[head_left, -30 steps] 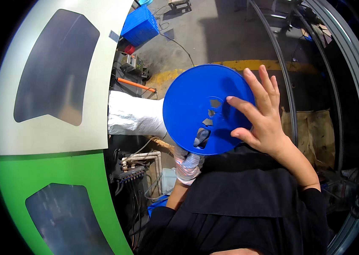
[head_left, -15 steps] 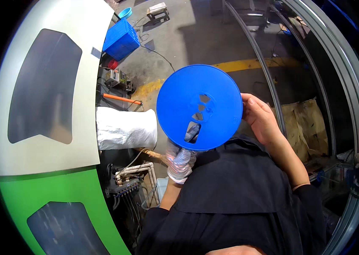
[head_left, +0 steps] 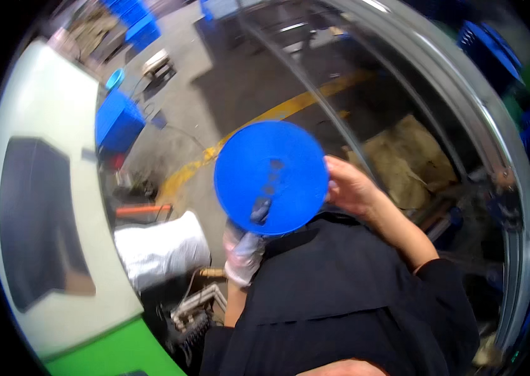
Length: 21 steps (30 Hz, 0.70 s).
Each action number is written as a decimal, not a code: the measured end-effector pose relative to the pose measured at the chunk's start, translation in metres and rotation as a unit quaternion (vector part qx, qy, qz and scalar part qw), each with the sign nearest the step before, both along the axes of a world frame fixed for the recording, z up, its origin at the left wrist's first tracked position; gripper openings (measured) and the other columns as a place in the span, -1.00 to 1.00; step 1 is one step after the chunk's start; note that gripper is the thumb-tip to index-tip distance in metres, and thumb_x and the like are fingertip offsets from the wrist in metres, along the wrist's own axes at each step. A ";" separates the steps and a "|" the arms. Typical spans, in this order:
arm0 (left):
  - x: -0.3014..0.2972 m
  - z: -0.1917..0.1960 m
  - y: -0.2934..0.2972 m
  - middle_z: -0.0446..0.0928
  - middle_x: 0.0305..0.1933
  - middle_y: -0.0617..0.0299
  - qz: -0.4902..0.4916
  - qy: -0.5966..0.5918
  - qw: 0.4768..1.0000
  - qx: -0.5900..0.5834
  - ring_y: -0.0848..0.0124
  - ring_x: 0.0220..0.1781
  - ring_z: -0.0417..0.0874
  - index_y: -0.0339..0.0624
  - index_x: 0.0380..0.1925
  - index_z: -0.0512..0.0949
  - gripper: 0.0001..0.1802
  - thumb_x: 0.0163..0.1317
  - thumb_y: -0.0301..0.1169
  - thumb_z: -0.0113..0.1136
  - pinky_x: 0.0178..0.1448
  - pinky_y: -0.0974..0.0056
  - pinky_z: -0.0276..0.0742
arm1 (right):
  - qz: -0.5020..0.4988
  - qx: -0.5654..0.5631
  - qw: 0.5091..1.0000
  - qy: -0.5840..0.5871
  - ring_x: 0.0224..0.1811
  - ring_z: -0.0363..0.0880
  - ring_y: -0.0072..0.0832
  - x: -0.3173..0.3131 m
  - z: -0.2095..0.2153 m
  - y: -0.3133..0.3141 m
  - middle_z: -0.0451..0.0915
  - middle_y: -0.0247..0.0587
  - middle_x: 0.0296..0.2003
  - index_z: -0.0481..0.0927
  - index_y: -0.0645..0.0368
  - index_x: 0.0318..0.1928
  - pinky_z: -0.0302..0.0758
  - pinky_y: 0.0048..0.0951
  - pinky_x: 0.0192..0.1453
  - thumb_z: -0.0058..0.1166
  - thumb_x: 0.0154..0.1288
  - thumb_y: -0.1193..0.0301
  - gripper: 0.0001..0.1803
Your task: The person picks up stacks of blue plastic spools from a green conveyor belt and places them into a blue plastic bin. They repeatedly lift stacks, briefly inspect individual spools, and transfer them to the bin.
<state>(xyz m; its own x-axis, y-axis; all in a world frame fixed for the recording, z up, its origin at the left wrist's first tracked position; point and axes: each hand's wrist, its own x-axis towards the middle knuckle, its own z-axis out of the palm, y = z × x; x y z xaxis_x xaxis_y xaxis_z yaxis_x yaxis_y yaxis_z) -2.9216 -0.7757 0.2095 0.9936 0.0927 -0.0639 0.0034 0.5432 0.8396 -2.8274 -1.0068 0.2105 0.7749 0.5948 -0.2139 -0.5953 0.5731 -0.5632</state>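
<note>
Head view: blue disc [head_left: 293, 169] is up in front of the black apron [head_left: 334, 279], clear of the floor [head_left: 183, 122]. Step looks like handling it two-handed; next move likely calls for a firm left grip, right steadying the rim. Gloved left hand [head_left: 243, 255] is closed on the lower-left edge, from below. Bare right hand [head_left: 354, 191] half-curled at right rim, elbow bent; can't tell if gripping.

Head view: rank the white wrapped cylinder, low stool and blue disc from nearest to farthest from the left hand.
1. Blue disc: held by the gloved left hand.
2. White wrapped cylinder: left of that hand.
3. Low stool: on the floor, upper left.
</note>
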 end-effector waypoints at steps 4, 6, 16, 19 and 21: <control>0.026 0.007 -0.011 0.46 0.07 -0.02 -0.047 0.010 0.999 -0.008 0.24 -0.01 0.57 -0.34 0.03 0.39 -0.51 0.10 -0.44 0.29 0.04 0.20 0.54 | -0.024 -0.057 0.996 -0.068 -0.19 0.58 -0.46 -0.005 0.015 -0.029 0.54 -0.30 -0.22 0.45 0.11 -0.02 0.60 -0.32 -0.06 0.06 0.28 0.29 -0.70; 0.046 0.005 -0.014 0.46 0.07 0.00 -0.101 0.030 0.993 0.046 0.23 0.02 0.56 -0.35 0.04 0.40 -0.48 0.09 -0.39 0.32 0.01 0.17 0.57 | -0.032 -0.105 0.987 -0.120 -0.26 0.59 -0.53 -0.005 0.018 -0.046 0.55 -0.34 -0.25 0.46 0.10 -0.09 0.62 -0.37 -0.14 0.04 0.29 0.31 -0.77; 0.101 0.007 -0.099 0.48 0.08 -0.07 -0.401 -0.058 0.914 0.013 0.05 -0.02 0.59 -0.24 0.09 0.35 -0.46 0.16 -0.26 0.24 0.03 -0.01 0.58 | -0.766 -0.262 0.472 -0.349 -0.38 0.53 -0.60 -0.149 0.157 -0.224 0.54 -0.35 -0.30 0.46 0.05 -0.09 0.57 -0.53 -0.29 -0.04 0.29 0.53 -0.81; 0.103 0.011 -0.122 0.48 0.08 -0.07 -0.453 -0.049 0.890 -0.002 0.06 0.02 0.58 -0.26 0.09 0.35 -0.48 0.16 -0.31 0.23 0.09 -0.01 0.54 | -0.782 -0.487 0.157 -0.357 -0.28 0.59 -0.51 -0.220 0.206 -0.274 0.60 -0.31 -0.28 0.48 0.13 -0.09 0.56 -0.50 -0.14 -0.05 0.36 0.45 -0.85; 0.101 0.009 -0.135 0.48 0.07 -0.09 -0.475 -0.045 0.879 -0.007 0.06 0.02 0.57 -0.27 0.09 0.35 -0.49 0.17 -0.32 0.22 0.11 -0.01 0.53 | -0.705 -0.664 -0.052 -0.243 -0.28 0.60 -0.55 -0.264 0.221 -0.305 0.64 -0.28 -0.25 0.50 0.16 -0.05 0.52 -0.53 -0.12 -0.04 0.35 0.47 -0.81</control>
<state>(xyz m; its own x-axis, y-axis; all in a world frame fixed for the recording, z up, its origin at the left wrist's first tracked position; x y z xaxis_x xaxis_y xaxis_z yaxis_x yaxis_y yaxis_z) -2.8204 -0.9104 0.2189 0.6233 -0.7816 0.0238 0.3954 0.3413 0.8528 -3.0915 -1.3114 0.4313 -0.1451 -0.2721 0.9513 -0.3321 -0.8923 -0.3059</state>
